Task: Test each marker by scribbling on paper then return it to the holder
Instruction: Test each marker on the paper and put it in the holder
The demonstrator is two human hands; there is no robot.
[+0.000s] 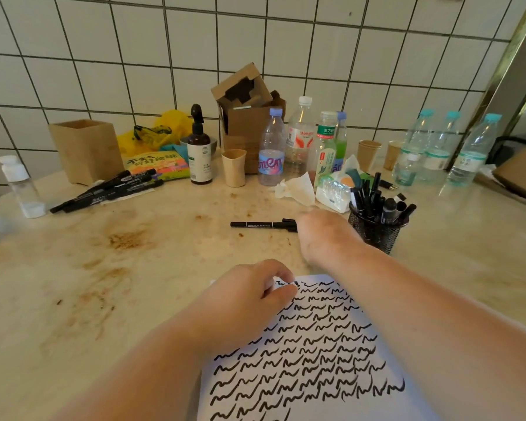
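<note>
We look down at a stained, pale counter (134, 268) backed by white tiles. At lower centre of the frame lies a white paper (310, 354) covered in rows of black scribbles. Our left hand (249, 296) rests on the paper's top left corner, fingers curled loosely with the thumb near the fingertips, and nothing visible in it. Our right hand (322, 235) reaches up past the paper's top edge to a black marker (261, 224) lying flat on the counter at centre frame; the hand covers the marker's right end, and we cannot tell whether the fingers have closed on it. Just right of that hand stands a black mesh holder (375, 230) full of dark markers. At upper left of the frame, a loose pile of black markers (110, 189) lies beside a wooden box (85, 150). Bottles, paper cups and a cardboard carton line the wall behind.
</note>
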